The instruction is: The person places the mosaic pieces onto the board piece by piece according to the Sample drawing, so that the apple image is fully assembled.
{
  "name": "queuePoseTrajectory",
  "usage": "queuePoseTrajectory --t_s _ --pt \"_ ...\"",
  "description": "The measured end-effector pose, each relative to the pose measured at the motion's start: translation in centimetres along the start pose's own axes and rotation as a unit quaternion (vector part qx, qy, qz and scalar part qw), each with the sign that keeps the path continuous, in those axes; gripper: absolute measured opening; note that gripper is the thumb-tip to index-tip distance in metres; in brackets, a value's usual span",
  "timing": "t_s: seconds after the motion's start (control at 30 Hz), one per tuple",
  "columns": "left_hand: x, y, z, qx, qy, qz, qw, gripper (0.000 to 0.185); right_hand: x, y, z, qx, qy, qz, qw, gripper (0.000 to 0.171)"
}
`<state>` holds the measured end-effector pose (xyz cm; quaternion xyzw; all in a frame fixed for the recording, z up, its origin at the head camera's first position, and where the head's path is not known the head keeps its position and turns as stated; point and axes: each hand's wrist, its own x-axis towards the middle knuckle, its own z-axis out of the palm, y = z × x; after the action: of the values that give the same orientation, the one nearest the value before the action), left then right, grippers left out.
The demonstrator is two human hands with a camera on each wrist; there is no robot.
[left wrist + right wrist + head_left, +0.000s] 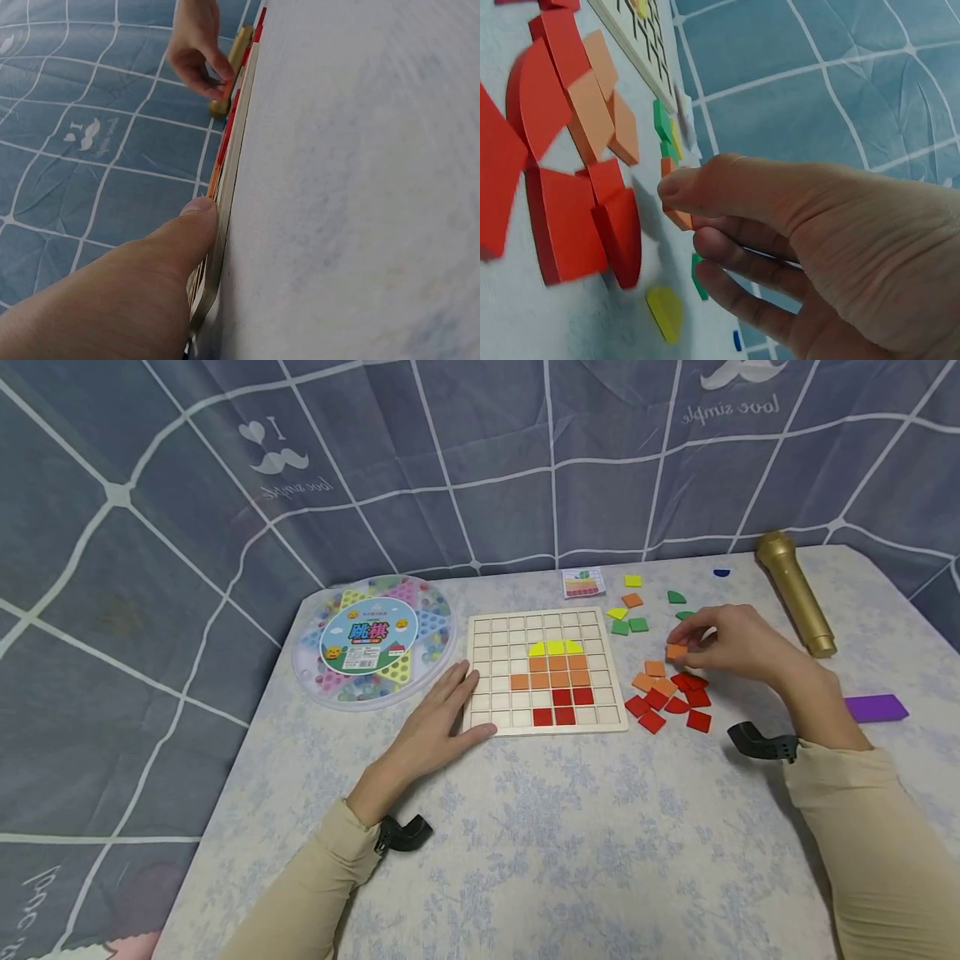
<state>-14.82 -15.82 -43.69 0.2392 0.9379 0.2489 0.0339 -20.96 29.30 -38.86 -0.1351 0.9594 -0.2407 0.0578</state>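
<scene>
A wooden grid board lies in the middle of the table, with yellow, orange and red tiles set in some of its squares. On its left edge rests my left hand, fingers extended and thumb along the near corner. My right hand pinches an orange square tile between thumb and fingers, above the loose pieces right of the board. The right wrist view shows the thumb pressed on that orange tile. Below it lie loose orange tiles and red tiles, some overlapping.
Green tiles, a yellow tile and a small picture card lie farther back. A round Chinese checkers box sits left of the board. A gold microphone and a purple piece lie at the right.
</scene>
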Motion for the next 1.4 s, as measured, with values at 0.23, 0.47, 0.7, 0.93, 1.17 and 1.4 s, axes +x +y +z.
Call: queuePoseTrajectory --t_s 0.23,0.47,0.7,0.93,1.17,1.4 --pt "0.1 0.2 0.1 0.0 0.003 0.007 1.0 0.091 0.7 -2.1 1.3 0.026 -0.006 -0.003 1.0 0.033" --pt "0.0 0.1 0.1 -0.003 0.005 0.002 1.0 0.091 2.1 -5.5 3.0 0.023 -0.015 -0.052 0.998 0.027" --pt "0.0 0.1 0.2 -0.003 0.007 0.005 1.0 0.09 3.4 -8.1 4.3 0.045 -0.006 -0.08 0.996 0.022" --pt "-0.1 0.2 0.1 -0.002 0.003 0.0 1.0 0.09 4.9 -10.7 6.2 0.045 0.003 -0.102 0.994 0.018" --pt "-0.1 0.3 0.1 -0.005 -0.001 -0.009 1.0 0.09 5.6 -12.6 7.8 0.049 0.013 -0.13 0.99 0.017" --pt "-0.2 0.3 0.1 -0.003 0.004 -0.005 1.0 0.09 6.0 -14.3 8.9 0.052 0.026 -0.132 0.99 0.013"
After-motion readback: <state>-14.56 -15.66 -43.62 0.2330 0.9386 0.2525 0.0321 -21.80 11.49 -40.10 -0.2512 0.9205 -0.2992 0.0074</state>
